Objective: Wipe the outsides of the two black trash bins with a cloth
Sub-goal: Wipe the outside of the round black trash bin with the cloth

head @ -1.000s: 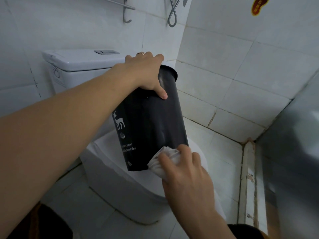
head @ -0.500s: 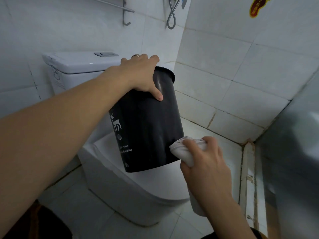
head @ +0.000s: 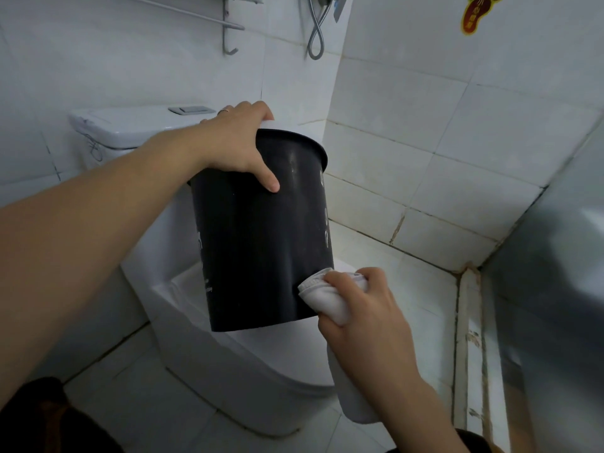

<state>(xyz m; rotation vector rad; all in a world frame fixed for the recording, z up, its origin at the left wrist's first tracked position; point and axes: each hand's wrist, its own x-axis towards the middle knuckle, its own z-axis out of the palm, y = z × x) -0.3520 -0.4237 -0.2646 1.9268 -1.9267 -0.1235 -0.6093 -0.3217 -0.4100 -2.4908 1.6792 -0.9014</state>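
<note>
Head view: a black bin (head: 261,237) is held in the air over the closed toilet lid (head: 277,341), tilted slightly with its rim toward the back wall. It is gripped at the rim by the left hand (head: 238,148), the fingers hooked over the top edge and the thumb pressed flat on the outer wall. A ring is seen on one finger of that hand. Faint white print is visible along the bin's left and right sides, too small to read.

A white cloth (head: 327,297) is bunched in the right hand (head: 366,315), whose fingers are curled round it, and is pressed against the bin's lower right side, near the bottom edge. More of the cloth is seen hanging below that wrist.

The toilet (head: 248,371) is set against the tiled back wall, with its cistern (head: 137,125) behind the left arm and a flush button (head: 191,109) on top. Much of the cistern and bowl is hidden by the arm and the bin. A metal rail (head: 196,16) and a looped shower hose (head: 317,31) are mounted on the wall above. A foot-shaped sticker (head: 477,11) is stuck on the right wall, near the top edge. A grey blurred surface (head: 555,289) closes off the right side. The floor (head: 392,256) beside the toilet is tiled white, with stained grout in the corner. Dark clothing is seen at the bottom left corner.
</note>
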